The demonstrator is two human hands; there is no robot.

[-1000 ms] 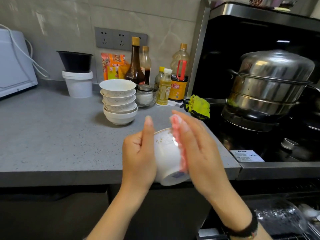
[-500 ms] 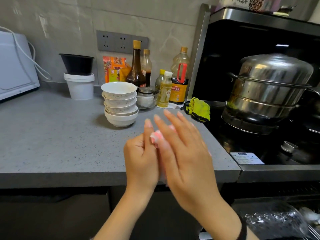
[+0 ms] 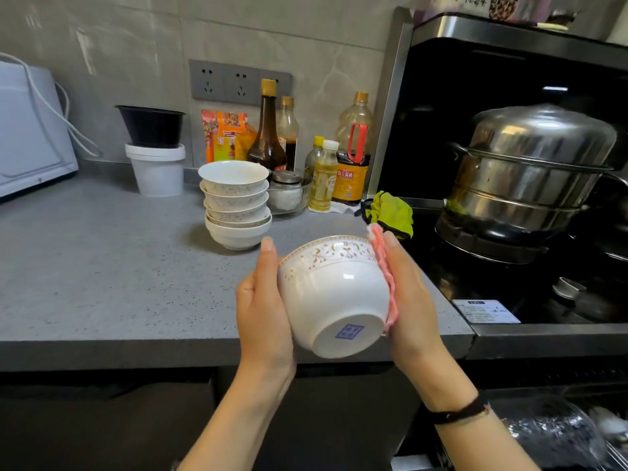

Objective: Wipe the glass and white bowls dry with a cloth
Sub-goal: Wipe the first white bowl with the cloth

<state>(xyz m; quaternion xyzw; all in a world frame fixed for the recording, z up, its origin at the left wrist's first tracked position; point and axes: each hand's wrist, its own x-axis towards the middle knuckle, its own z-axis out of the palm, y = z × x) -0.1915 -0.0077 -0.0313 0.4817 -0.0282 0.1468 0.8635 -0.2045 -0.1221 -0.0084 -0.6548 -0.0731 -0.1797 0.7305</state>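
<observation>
A white bowl (image 3: 333, 294) with a gold vine pattern is tipped on its side above the counter's front edge, its foot with a blue mark facing me. My left hand (image 3: 265, 311) cups its left side, one finger pointing up along the wall. My right hand (image 3: 414, 300) presses a pink cloth (image 3: 384, 263) against the bowl's right side with straight fingers. A stack of several white bowls (image 3: 236, 205) stands on the grey counter (image 3: 102, 266) behind. A glass bowl (image 3: 550, 433) lies in a rack at the lower right.
Sauce and oil bottles (image 3: 323, 178) and a small glass jar stand behind the stack. A white tub (image 3: 158, 169) with a black bowl on it sits to the left. A yellow-green rag (image 3: 390, 210) lies by the stove, where a steel steamer pot (image 3: 530, 171) stands.
My right hand with the pink cloth swept across the front of the bowl and back to its right side. The bowl has turned so that its foot and outer wall face me.
</observation>
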